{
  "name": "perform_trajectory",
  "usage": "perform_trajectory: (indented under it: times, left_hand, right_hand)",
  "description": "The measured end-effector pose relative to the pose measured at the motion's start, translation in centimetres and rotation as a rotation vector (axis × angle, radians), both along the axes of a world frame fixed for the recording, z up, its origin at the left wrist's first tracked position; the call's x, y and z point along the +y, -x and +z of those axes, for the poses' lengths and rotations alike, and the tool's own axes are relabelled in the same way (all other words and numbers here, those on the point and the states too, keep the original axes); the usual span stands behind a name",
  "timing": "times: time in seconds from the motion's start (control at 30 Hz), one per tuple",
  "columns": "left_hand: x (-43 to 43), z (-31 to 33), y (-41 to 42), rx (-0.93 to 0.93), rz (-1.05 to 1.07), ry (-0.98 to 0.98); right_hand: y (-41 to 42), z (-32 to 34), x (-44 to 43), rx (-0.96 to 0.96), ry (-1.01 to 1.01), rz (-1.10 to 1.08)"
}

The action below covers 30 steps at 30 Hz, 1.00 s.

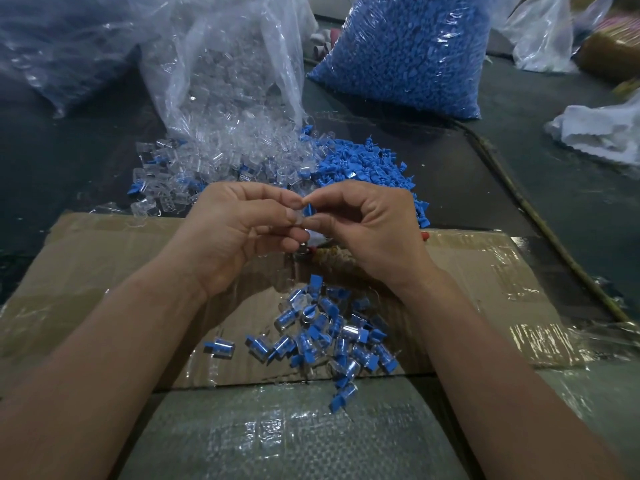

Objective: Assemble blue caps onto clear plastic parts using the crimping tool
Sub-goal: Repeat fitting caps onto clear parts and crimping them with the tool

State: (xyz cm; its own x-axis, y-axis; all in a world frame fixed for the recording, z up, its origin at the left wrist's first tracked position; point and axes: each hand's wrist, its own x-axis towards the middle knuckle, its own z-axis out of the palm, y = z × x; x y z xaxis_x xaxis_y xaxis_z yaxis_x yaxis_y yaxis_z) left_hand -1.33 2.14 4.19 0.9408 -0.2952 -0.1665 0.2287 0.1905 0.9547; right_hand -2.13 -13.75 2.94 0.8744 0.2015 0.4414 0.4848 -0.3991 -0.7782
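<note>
Cardboard sheet [104, 258] lying flat, open room showing along its left side; assembled pieces [332, 334] crowding its centre. Above, left hand [239, 233] pinching clear part [300, 219], right hand [374, 230] pinching blue cap [309, 211] against it.

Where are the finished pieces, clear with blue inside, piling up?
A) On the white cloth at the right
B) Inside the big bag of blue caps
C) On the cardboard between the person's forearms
C: the finished pieces lie heaped on the cardboard between the forearms, nearer the person than the left hand and right hand, which pinch a clear part.
</note>
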Motion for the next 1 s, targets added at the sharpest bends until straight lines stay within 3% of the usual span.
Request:
perform_trajectory:
  times: [0.8,1.0]
  left_hand:
    - [-0.2,-0.5,-0.1,-0.073,-0.026,-0.074]
    - [0.3,-0.9,-0.7,-0.065,0.084,-0.017]
  right_hand:
    - [0.3,0.4,0.1,-0.109,0.164,-0.006]
    - [-0.5,1.3,-2.5,0.208,0.298,-0.147]
